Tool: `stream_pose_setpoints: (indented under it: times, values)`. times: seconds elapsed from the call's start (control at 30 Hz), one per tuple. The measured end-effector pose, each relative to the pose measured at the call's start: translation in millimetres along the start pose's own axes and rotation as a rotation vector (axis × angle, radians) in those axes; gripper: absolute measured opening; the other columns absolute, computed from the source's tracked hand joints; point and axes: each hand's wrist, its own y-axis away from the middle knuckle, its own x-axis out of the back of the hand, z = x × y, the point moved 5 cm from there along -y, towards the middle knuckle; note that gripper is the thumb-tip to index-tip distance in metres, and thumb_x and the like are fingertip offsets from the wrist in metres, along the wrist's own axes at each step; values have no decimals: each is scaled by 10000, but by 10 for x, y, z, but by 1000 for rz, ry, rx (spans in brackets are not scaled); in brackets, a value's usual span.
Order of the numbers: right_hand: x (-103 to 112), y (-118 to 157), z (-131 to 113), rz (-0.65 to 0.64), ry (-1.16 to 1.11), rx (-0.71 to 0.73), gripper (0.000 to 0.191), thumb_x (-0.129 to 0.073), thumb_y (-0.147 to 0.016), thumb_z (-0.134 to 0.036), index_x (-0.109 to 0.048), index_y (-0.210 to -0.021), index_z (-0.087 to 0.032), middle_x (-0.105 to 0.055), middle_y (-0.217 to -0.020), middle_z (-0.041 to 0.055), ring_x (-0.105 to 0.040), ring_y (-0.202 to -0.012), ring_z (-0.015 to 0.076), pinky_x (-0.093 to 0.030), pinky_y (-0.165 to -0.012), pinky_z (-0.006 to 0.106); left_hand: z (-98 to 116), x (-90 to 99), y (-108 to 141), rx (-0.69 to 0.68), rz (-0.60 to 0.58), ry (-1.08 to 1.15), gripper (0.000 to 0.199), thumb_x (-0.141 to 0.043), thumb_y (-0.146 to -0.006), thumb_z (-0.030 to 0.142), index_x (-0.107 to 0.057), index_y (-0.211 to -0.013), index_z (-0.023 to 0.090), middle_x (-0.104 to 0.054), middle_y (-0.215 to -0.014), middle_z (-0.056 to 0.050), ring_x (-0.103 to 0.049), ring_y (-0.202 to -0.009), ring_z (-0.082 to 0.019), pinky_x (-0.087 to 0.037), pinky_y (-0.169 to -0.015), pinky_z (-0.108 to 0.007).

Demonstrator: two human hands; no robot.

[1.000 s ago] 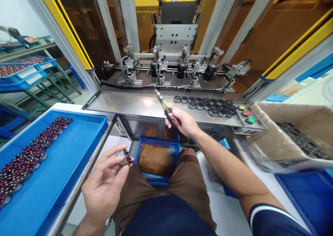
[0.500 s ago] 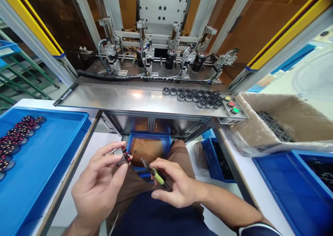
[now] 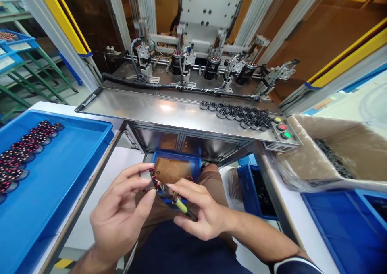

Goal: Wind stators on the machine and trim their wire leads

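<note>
The left hand (image 3: 122, 213) is raised palm inward, its fingers curled and its thumb opposed in a pinch. The right hand (image 3: 201, 209) faces it, fingers bent around a closed grip, thumb tucked beneath. The fingertips of the two hands are near each other; the right forearm (image 3: 256, 233) slants in from the lower right.

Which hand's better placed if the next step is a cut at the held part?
Right hand, likely: it holds the pliers, tips close to the part's red-dotted face. The left hand is busy gripping the part.
</note>
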Motion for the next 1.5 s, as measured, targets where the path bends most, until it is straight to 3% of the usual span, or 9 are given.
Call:
stream_pose_setpoints:
  times: [0.27,0.5,0.7,0.83,1.03,1.3,1.43,1.5]
  values:
    - [-5,-3,-4,14,39,3,679,-615,-822,-113,-432,-1475,-162,-612,-884,61,-539,-749,157,-508,-670,276,-22,3,-6,-46,-9,17,401,-652,-769,-102,-684,-1057,175,-694,-1158,-93,-656,-1152,-282,-626,-853,-383]
    - [-25,38,35,-5,-11,-44,655,-548,-828,-94,-439,-1469,-171,-625,-845,56,-545,-686,151,-493,-614,258,-42,12,5,-39,-23,40,419,-635,-769,-124,-681,-1063,171,-691,-1161,-98,-646,-1169,-299,-635,-855,-424]
    - [13,-3,-13,28,-10,13,770,-573,-764,-105,-389,-1508,-172,-624,-1013,111,-578,-856,196,-541,-746,336,-13,34,36,-86,-50,-17,407,-655,-753,-128,-688,-1041,158,-696,-1175,-103,-648,-1165,-315,-623,-863,-465]
    - [12,-28,-33,33,-14,23,779,-573,-748,-94,-401,-1506,-155,-629,-1045,129,-575,-868,194,-545,-742,330,9,19,48,-109,-79,-27,425,-655,-749,-135,-687,-1055,159,-692,-1201,-100,-651,-1160,-297,-619,-877,-453]
    - [12,-32,-52,19,-3,21,761,-558,-738,-86,-430,-1485,-148,-621,-949,95,-562,-798,175,-538,-704,311,13,17,51,-117,-105,-10,445,-651,-744,-146,-688,-1066,159,-684,-1222,-122,-648,-1158,-322,-614,-884,-505]
    - [43,22,-38,12,54,-47,668,-519,-743,-76,-514,-1409,-138,-533,-746,13,-457,-627,134,-444,-570,242,-4,36,71,-144,-116,18,544,-646,-735,-151,-657,-1171,176,-673,-1257,-118,-649,-1177,-297,-628,-909,-461]
    - [58,10,-53,33,54,-31,731,-535,-722,-87,-473,-1449,-137,-563,-816,38,-519,-714,156,-502,-636,271,-69,56,111,-70,-100,20,621,-673,-738,-120,-608,-1270,193,-679,-1251,-99,-680,-1134,-240,-632,-927,-386]
    - [57,1,-70,37,42,-9,786,-542,-710,-81,-428,-1486,-138,-600,-940,86,-562,-827,182,-537,-715,311,-63,70,122,-112,-73,-53,597,-711,-725,-90,-639,-1242,201,-697,-1217,-91,-684,-1115,-234,-629,-931,-385]
